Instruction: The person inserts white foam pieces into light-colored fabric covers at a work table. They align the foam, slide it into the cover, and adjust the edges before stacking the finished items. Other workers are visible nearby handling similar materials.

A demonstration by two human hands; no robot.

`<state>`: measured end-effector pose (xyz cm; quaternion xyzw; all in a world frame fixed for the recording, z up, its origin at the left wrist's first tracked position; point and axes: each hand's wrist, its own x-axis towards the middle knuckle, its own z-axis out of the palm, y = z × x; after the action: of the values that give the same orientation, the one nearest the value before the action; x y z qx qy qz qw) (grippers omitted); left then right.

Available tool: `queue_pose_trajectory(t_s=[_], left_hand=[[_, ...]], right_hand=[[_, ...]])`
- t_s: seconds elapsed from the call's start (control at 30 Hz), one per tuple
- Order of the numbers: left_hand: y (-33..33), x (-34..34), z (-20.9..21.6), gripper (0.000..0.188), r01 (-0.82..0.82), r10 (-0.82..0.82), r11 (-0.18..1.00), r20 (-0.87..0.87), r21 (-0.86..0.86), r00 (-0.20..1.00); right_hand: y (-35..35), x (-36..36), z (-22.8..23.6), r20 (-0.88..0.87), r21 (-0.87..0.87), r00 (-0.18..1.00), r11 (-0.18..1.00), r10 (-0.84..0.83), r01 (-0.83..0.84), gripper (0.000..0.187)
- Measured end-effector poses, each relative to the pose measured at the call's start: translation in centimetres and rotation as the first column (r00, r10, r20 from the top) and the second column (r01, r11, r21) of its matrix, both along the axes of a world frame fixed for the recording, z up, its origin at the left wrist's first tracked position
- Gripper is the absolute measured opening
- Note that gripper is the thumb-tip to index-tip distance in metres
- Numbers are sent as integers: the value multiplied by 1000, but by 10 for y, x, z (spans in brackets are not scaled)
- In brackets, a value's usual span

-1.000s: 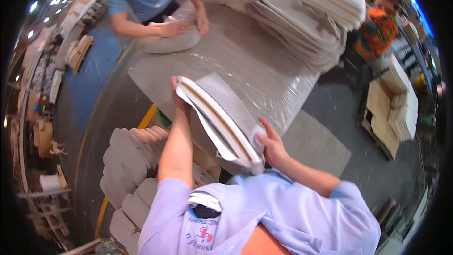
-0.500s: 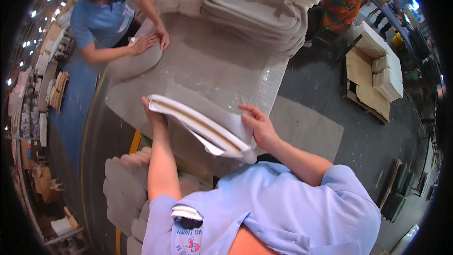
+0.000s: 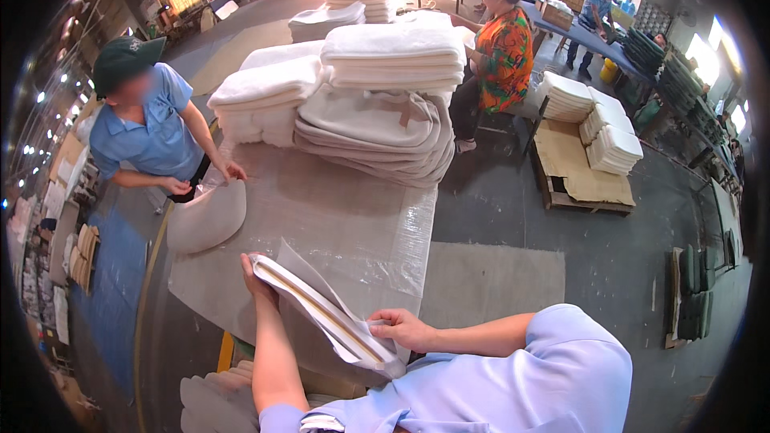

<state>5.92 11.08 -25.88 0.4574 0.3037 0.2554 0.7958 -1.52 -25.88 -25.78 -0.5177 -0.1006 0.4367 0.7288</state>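
A flat padded panel (image 3: 322,306), white with a tan strip along its edge, is held edge-up in front of me. It looks like a seat cushion partly inside a thin clear or white wrapper. My left hand (image 3: 263,282) is closed around its far left end. At the near right end, my right hand (image 3: 401,329) pinches a loose white flap (image 3: 353,327) of the wrapping along the panel's side. Under the panel lies the table (image 3: 321,208), its right side covered with clear plastic film.
Stacked white pads (image 3: 393,56) and grey covers (image 3: 377,132) fill the table's far end. At left, a co-worker (image 3: 148,116) handles a rounded grey pad (image 3: 210,220). Another person (image 3: 505,56) is beyond the stacks. A pallet (image 3: 581,168) holds white pads at right; grey pieces (image 3: 216,401) lie below my left arm.
My view has tilted up, showing more of the room. My right hand has closed from spread fingers to a pinch on the wrapping. The co-worker has lifted their hands off the grey pad's top.
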Motion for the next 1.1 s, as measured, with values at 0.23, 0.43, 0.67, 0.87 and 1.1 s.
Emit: queue_pose_trajectory(t_s=[0.23, 0.43, 0.67, 0.87, 1.1], left_hand=[[-4, -6, -12, 50, 54, -54, 998, -23, 11, 998], [7, -14, -6, 68, 61, -60, 997, -25, 46, 998], [-3, -7, -6, 84, 115, -119, 992, -79, -51, 990], [10, -13, -16, 78, 122, -122, 987, -11, 106, 993], [5, -9, -15, 84, 147, -137, 988, -166, 52, 977]], right_hand=[[33, 59, 16, 138, -153, 986, 985, 96, -74, 32], [127, 122, 64, 645, 9, 764, 999, -36, 40, 19], [224, 161, 88, 874, -202, 454, 979, 172, 17, 28], [280, 174, 60, 879, -311, 361, 948, 312, -63, 24], [283, 192, 26, 329, -139, 911, 967, 249, -214, 20]])
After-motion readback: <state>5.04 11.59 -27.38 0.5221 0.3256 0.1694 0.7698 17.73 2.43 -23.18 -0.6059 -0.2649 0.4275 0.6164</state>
